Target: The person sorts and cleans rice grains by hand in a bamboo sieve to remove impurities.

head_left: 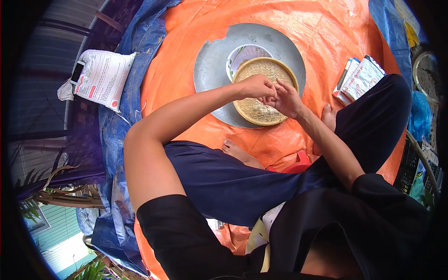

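Observation:
My left hand (pixel 256 87) and my right hand (pixel 287 99) meet above a round, yellow-rimmed sieve (pixel 253 118) holding tan grain-like material. The left fingers are curled in a pinch. My right hand is turned partly palm up, its bent fingers against the left fingertips. Whatever lies between the fingers is too small to make out. The sieve overlaps a white bowl (pixel 247 50) with a coloured pattern, and both rest on a large round grey metal tray (pixel 210 65) with a notched far edge.
An orange tarp (pixel 186 42) covers the ground, with blue tarp (pixel 114 163) along the left. A printed white sack (pixel 105 77) lies at left, folded printed bags (pixel 359 79) at right. My bare feet flank the tray's near side, and a red plastic object (pixel 298 163) sits between my legs.

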The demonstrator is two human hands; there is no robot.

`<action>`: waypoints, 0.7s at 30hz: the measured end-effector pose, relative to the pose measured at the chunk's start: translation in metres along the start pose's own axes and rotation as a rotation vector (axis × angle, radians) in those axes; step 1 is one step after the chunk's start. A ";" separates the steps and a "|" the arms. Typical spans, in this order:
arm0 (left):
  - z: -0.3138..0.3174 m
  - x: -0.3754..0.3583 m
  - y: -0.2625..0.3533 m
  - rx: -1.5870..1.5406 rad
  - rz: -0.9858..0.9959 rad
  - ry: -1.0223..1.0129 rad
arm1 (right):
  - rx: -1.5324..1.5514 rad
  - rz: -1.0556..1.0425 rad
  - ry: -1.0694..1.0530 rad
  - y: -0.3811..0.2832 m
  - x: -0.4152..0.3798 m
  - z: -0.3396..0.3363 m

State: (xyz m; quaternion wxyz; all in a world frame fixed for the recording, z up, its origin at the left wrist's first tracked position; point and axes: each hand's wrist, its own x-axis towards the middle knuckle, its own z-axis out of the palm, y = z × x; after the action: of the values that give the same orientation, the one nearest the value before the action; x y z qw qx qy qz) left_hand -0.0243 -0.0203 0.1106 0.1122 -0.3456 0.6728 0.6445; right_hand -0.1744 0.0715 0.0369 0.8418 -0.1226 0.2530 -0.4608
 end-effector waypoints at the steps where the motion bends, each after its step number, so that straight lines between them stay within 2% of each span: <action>1: 0.003 0.000 0.001 0.013 0.001 0.013 | -0.004 -0.002 -0.038 0.000 0.000 -0.002; 5: 0.006 0.003 0.002 0.040 0.018 0.038 | 0.044 -0.004 -0.112 0.000 0.000 -0.002; 11: 0.007 0.005 0.002 0.117 0.063 0.074 | 0.219 -0.003 -0.112 0.004 0.003 -0.003; 21: 0.005 0.007 -0.002 0.151 0.008 0.026 | 0.080 0.005 -0.124 0.002 0.005 0.003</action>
State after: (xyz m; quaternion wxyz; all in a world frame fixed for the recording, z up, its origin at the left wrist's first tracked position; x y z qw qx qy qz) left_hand -0.0303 -0.0177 0.1042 0.1265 -0.3418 0.7222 0.5879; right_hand -0.1694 0.0685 0.0373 0.8612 -0.1164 0.1821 -0.4601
